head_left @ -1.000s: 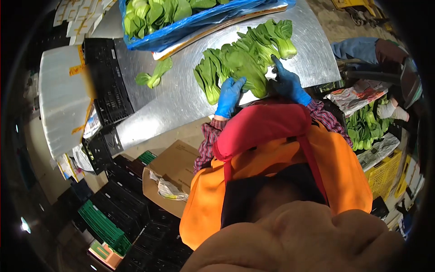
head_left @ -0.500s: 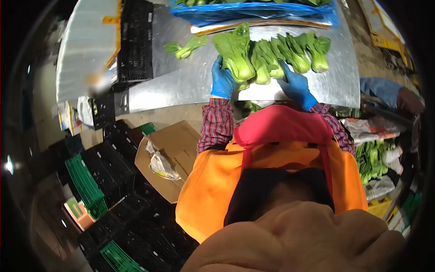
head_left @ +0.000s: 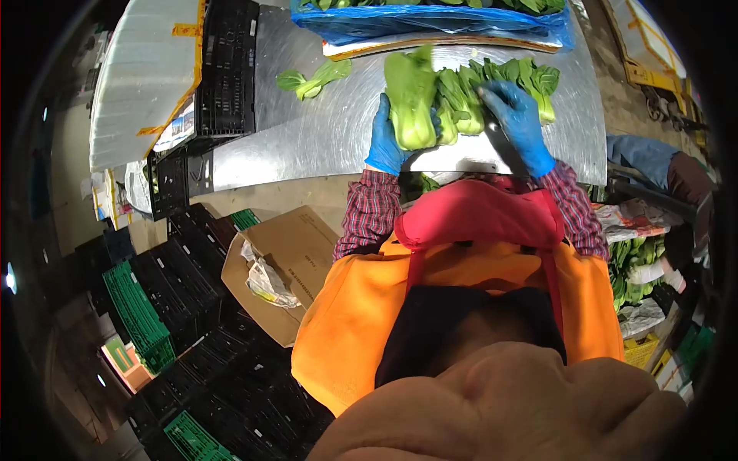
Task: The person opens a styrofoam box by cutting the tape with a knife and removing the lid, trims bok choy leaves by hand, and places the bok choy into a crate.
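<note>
My left hand (head_left: pixel 387 142), in a blue glove, is closed round a large bok choy (head_left: pixel 415 115). Its white-green base points toward me, and blue fingertips show on its far side. My right hand (head_left: pixel 519 119), also blue-gloved, is closed with thumb and forefinger together over the row of bok choy. A dark, narrow knife (head_left: pixel 503 144) runs below that palm toward the table's near edge; its grip is mostly hidden. Beside the held plant lie several more bok choy (head_left: pixel 467 104), partly behind my right hand. A small loose bok choy (head_left: pixel 314 80) lies farther left on the metal table (head_left: pixel 307 146).
A blue-lined box (head_left: pixel 430 29) of greens stands at the table's back. Black crates (head_left: pixel 227 69) and a white foam box (head_left: pixel 146 84) are left. Below are a cardboard box (head_left: pixel 296 253) and stacked crates (head_left: pixel 177 280). Another person's sleeve (head_left: pixel 642 157) shows at right.
The large bok choy in my left hand has turned more upright and shifted slightly right and nearer me. My right hand has risen and moved right, bringing more of the knife into view.
</note>
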{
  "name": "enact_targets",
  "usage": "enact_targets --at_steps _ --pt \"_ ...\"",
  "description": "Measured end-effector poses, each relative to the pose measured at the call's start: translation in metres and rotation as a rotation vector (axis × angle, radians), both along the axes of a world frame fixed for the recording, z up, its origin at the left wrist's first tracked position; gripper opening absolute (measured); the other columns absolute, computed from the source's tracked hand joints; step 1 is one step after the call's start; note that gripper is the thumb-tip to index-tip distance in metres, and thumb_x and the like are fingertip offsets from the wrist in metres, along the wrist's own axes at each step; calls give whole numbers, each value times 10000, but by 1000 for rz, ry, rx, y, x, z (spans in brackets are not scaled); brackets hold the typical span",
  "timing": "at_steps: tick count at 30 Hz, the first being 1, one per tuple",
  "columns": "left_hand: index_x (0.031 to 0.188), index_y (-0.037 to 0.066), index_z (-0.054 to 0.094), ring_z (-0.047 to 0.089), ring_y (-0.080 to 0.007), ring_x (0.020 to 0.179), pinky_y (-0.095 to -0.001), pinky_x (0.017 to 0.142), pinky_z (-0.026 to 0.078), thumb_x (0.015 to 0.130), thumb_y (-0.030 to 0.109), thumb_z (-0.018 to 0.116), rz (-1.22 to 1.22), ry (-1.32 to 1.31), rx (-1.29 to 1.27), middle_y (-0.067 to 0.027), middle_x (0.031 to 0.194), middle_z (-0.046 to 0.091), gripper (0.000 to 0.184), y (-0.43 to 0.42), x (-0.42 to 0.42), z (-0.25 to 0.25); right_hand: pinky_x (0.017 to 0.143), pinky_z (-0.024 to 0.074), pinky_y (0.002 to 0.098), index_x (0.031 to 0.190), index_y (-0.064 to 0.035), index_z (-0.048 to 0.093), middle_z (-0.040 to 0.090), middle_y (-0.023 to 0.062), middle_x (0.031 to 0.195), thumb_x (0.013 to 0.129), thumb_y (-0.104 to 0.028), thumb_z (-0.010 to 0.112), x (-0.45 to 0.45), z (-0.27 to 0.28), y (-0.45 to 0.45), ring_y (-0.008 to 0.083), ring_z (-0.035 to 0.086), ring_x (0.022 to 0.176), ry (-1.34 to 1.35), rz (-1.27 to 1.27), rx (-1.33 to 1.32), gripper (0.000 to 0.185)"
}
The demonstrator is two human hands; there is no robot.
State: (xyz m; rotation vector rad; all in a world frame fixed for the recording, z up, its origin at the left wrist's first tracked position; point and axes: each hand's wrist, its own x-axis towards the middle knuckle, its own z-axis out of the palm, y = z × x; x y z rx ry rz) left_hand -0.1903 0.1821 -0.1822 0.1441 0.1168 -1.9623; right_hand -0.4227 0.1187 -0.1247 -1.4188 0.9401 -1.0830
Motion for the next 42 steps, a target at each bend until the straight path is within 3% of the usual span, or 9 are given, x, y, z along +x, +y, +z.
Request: enact_targets --at_steps 3,8,11,13,16,20,25,31,42 --pt "1341 63 381 531 -363 1073 -529 905 448 887 548 454 34 -457 12 -196 1235 508 668 -3 -23 30 646 442 205 1012 -15 645 642 54 884 846 -121 643 17 29 -24 80 544 699 99 -47 -172 198" --pt "1342 47 375 523 -373 1081 -553 933 416 862 566 487 103 -551 36 -210 1241 498 715 4 -35 52 686 459 188 1004 -24 656 651 51 930 831 -83 659 15 19 -30 73 589 753 -114 38 55 184" --pt "1334 35 380 515 -375 1096 -565 964 381 866 489 537 -48 -133 176 -207 1246 494 670 10 -27 38 703 466 227 980 -23 655 653 42 900 811 -77 678 15 8 -35 89 580 803 -136 3 34 179" --pt "1327 30 386 513 -373 1104 -565 971 373 867 439 551 -51 -68 202 -206 1243 497 637 12 -30 33 711 470 246 967 -22 654 654 38 886 801 -73 688 15 4 -38 98 576 829 -151 -9 28 177" --pt "1313 18 397 507 -368 1118 -565 984 358 869 338 579 -60 44 238 -204 1237 502 577 13 -29 30 729 471 240 968 -27 635 636 32 873 804 -99 696 15 3 -47 100 577 826 150 -129 -411 189" --pt "1289 -3 410 515 -386 1102 -568 965 377 858 235 570 -25 215 287 -221 1214 512 518 12 -27 27 703 471 210 941 -26 646 630 18 890 835 -86 664 22 32 -35 75 570 814 61 -134 -541 124" --pt "1275 -11 418 556 -339 1055 -469 930 446 825 159 608 185 -257 140 -198 1191 534 517 12 -19 28 710 454 212 1018 -52 613 626 27 878 820 -133 691 37 13 -27 81 569 812 -72 -335 -378 227" --pt "1272 -2 416 571 -249 1054 -343 901 482 783 44 645 386 -875 -168 -133 1179 548 541 18 -23 49 711 449 220 1057 -26 566 609 30 894 808 -222 706 68 -7 13 88 552 814 -142 226 352 346" --pt "1290 28 392 572 -219 1035 -328 873 495 748 2 675 581 -1172 -63 -118 1194 532 612 32 -42 52 679 464 215 1060 -24 571 613 28 903 818 -186 687 81 0 14 84 566 775 -317 124 413 314"
